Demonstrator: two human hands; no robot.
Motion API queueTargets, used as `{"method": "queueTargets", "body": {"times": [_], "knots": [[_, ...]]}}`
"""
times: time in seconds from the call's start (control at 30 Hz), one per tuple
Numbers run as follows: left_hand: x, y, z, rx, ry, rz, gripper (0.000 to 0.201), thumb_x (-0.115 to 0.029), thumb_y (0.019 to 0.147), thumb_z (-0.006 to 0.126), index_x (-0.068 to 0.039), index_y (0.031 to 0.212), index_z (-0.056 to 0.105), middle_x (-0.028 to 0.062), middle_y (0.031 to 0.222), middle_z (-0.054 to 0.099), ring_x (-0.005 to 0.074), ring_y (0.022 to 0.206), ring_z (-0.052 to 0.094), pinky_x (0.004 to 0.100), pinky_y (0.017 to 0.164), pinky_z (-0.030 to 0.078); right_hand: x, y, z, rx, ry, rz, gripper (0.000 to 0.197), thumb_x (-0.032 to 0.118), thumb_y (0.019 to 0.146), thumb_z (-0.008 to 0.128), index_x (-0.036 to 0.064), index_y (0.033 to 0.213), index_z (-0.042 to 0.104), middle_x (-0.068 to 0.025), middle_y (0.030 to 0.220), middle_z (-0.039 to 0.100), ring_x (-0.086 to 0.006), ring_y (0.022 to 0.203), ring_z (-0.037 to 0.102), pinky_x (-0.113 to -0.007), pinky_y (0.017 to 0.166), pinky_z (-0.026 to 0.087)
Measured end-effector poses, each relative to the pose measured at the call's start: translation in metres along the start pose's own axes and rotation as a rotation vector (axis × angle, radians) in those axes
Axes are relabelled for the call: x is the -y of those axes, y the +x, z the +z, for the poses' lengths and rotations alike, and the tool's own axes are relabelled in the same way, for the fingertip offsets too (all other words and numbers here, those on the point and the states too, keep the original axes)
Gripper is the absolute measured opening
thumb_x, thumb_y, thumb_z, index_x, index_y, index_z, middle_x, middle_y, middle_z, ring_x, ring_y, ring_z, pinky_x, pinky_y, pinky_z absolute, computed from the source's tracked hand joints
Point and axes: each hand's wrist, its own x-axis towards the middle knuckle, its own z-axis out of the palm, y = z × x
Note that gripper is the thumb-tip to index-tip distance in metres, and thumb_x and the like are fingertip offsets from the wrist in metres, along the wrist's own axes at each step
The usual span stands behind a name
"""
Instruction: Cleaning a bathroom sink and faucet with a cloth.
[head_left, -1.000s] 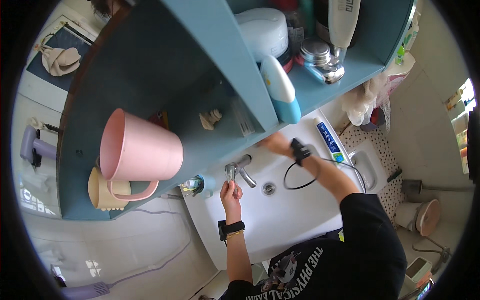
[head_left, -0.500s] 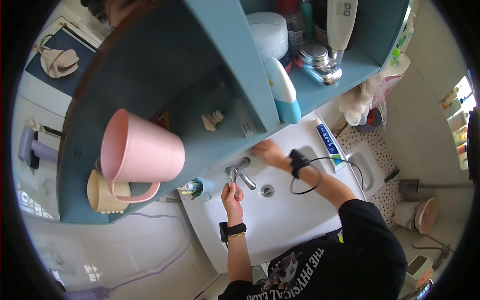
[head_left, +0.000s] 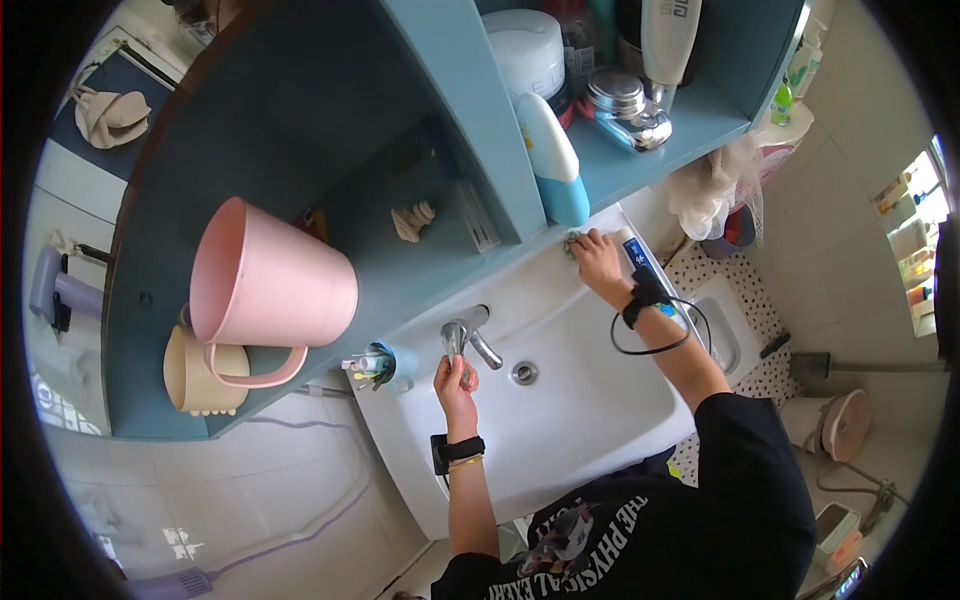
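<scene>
My left hand (head_left: 456, 388) is closed on the lever of the chrome faucet (head_left: 478, 335) at the back of the white sink (head_left: 590, 370). Farther right, my right hand (head_left: 602, 266) presses a small greenish scrubbing pad (head_left: 572, 243) onto the sink's back ledge, just under the shelf edge. Most of the pad is hidden by the fingers. Close beside that hand lies a blue and white toothpaste tube (head_left: 634, 250) on the right rim, partly covered by my wrist. The metal drain (head_left: 524, 372) shows in the basin.
A blue cabinet (head_left: 450, 110) overhangs the sink, holding a pink mug (head_left: 280, 280), a cream cup (head_left: 200, 370) and a white and blue bottle (head_left: 556, 165) near its edge. Left of the faucet stands a blue cup (head_left: 400, 366) with toothbrushes. A black cable (head_left: 655, 352) loops from my right wrist.
My right hand has moved right along the back ledge, from near the faucet to beside the toothpaste tube; the pad now shows. My left hand stays on the faucet lever. The view has shifted slightly.
</scene>
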Motion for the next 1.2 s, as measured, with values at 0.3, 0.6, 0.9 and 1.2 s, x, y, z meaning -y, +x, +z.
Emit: {"method": "queueTargets", "body": {"times": [0.3,0.6,0.9,1.2], "knots": [[0.002,-0.004,0.010,-0.007,0.019,0.004,0.024,-0.026,0.087,0.054,-0.007,0.074,0.047,-0.0011,0.057,0.042,0.0060,0.044,0.034,0.0198,0.042,0.023,0.155,0.018,0.055,-0.044,0.217,-0.227,0.017,0.013,0.066,0.056,0.0125,0.081,0.061,-0.0002,0.089,0.055,-0.0181,0.095,0.049,-0.031,0.076,0.040],[0.003,-0.001,0.003,-0.005,-0.004,0.010,0.025,-0.026,0.087,0.055,-0.008,0.072,0.047,-0.0008,0.056,0.043,0.0060,0.045,0.034,0.0200,0.042,0.023,0.059,0.005,0.024,-0.037,0.222,-0.031,0.025,0.012,0.068,0.054,0.0121,0.091,0.063,-0.0017,0.094,0.056,-0.0212,0.096,0.048,-0.034,0.078,0.039],[0.008,-0.002,0.003,0.006,0.003,0.010,0.025,-0.024,0.087,0.054,-0.008,0.070,0.045,-0.0007,0.057,0.043,0.0060,0.045,0.034,0.0200,0.042,0.023,0.108,0.027,0.030,-0.224,0.379,-0.124,0.031,0.006,0.067,0.055,0.0133,0.096,0.062,-0.0042,0.096,0.056,-0.0217,0.101,0.048,-0.035,0.081,0.042],[-0.001,-0.005,0.008,-0.043,0.037,0.015,0.025,-0.026,0.087,0.054,-0.008,0.072,0.047,-0.0006,0.057,0.042,0.0062,0.045,0.035,0.0193,0.042,0.023,0.089,0.029,0.044,-0.149,0.284,-0.351,0.031,0.010,0.069,0.053,0.0118,0.099,0.062,-0.0013,0.099,0.055,-0.0187,0.102,0.047,-0.033,0.079,0.040]]}}
